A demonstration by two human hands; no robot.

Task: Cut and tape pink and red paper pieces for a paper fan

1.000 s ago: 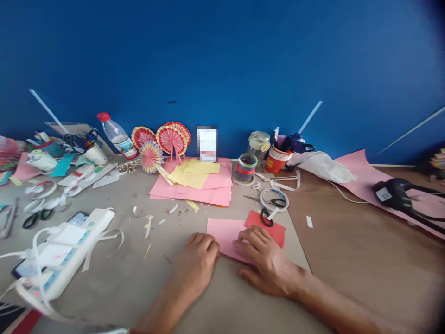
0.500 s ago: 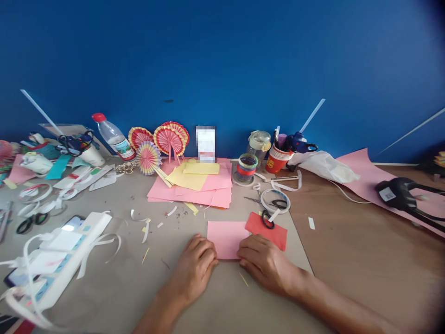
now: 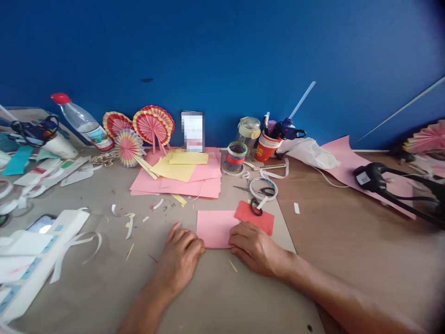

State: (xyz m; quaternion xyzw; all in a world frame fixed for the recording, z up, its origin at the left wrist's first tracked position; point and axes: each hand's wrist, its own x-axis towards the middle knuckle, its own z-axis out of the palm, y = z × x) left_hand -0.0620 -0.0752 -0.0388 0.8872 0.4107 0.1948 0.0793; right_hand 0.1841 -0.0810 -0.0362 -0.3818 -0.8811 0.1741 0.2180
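Note:
A pink sheet of paper (image 3: 214, 228) lies flat on the grey table mat in front of me. At its lower left corner, my left hand (image 3: 180, 257) pinches the near edge, its other fingers partly raised. My right hand (image 3: 255, 250) is closed on the near edge towards the right, fingers curled and covering that corner. Both thumbs are by the edge facing me. A red piece of paper (image 3: 260, 221) touches the pink sheet's upper right side, with a black scissors handle (image 3: 256, 207) resting on it.
Behind lies a stack of pink and yellow paper (image 3: 208, 188), beside pleated paper fans (image 3: 153, 126) and a tilted bottle (image 3: 83, 125). A tape roll (image 3: 263, 189) and a red cup (image 3: 266, 147) stand back right. A power strip (image 3: 38, 260) is at left, with paper scraps around.
The view has swung right, so everything appears shifted left and slightly up. My left hand's fingers have lifted and spread a little; the pink sheet stays between both hands.

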